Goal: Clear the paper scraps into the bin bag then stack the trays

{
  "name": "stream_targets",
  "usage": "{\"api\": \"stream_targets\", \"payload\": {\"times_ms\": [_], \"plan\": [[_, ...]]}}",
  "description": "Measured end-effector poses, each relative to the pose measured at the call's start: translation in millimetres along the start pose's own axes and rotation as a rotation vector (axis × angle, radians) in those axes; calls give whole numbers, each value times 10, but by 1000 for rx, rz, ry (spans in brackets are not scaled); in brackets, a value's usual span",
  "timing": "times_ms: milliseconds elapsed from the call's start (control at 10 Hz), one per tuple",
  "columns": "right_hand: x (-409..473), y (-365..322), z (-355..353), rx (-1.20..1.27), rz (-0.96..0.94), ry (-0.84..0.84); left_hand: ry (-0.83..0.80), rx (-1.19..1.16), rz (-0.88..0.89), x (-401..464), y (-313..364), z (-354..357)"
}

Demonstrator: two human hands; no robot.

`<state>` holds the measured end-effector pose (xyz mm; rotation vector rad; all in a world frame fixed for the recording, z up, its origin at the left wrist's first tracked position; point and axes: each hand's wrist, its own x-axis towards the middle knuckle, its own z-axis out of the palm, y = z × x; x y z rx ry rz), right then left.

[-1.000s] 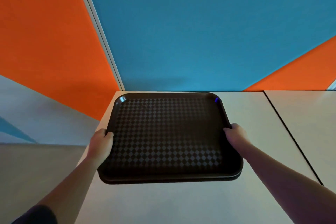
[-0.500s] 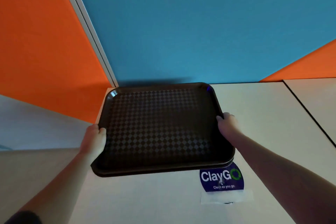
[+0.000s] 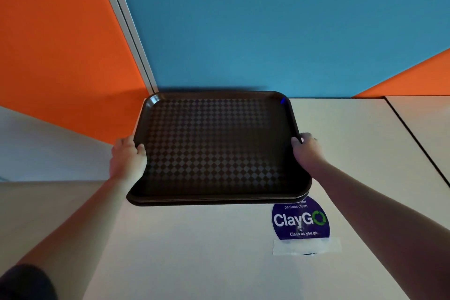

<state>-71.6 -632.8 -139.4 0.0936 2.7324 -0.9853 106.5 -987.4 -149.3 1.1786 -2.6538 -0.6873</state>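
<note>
The left hand (image 3: 127, 161) grips the left rim of the stack of trays (image 3: 216, 146), thumb hooked over the edge onto the chequered surface and the other fingers hidden beneath; the right hand (image 3: 305, 151) holds the right rim the same way, thumb on top, fingers curled under and out of sight. Between them the dark trays sit nested, at least two rims showing at the near edge, at the far left corner of the pale worktop (image 3: 194, 251), with the far edge close to the blue wall (image 3: 267, 31) and the left side near the orange panel (image 3: 48, 44). Whether the stack rests on the worktop or is held just above it cannot be told. The long axis appears to run left to right, from one hand to the other, with the short sides in the grips and the far long side about parallel to the blue wall. The risks from here are modest, I judge: the left side overhangs or meets the worktop's left edge, so a push further left could tip the stack off; the nested trays could slide apart if one hand lets go first; fingers could be pinched underneath. The near right corner overlaps a round blue sticker (image 3: 300, 221), with a strip of tape (image 3: 306, 246) along its near edge.
</note>
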Motion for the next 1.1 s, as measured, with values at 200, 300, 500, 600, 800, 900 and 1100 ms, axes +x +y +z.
{"api": "stream_targets", "payload": {"times_ms": [200,300,500,600,800,900,1100], "plan": [[-225,35,-220,-31,3,-92,-41,148,91,-395,314,-77],[-379,49,-356,-45,3,-155,-210,256,127,-631,532,-84],[-818,246,-785,-52,-48,-277,-380,343,161,-1240,1080,-171],[-1002,451,-995,-81,-94,-307,-390,321,170,-1578,1345,-168],[-1241,1023,-1680,-220,-263,-315,-379,219,213,-2372,2067,-41],[-1337,1420,-2219,-295,-348,-312,-361,165,237,-2886,2614,94],[-1292,2070,-3241,-402,-420,-204,-308,165,354,-3824,3770,344]]}}
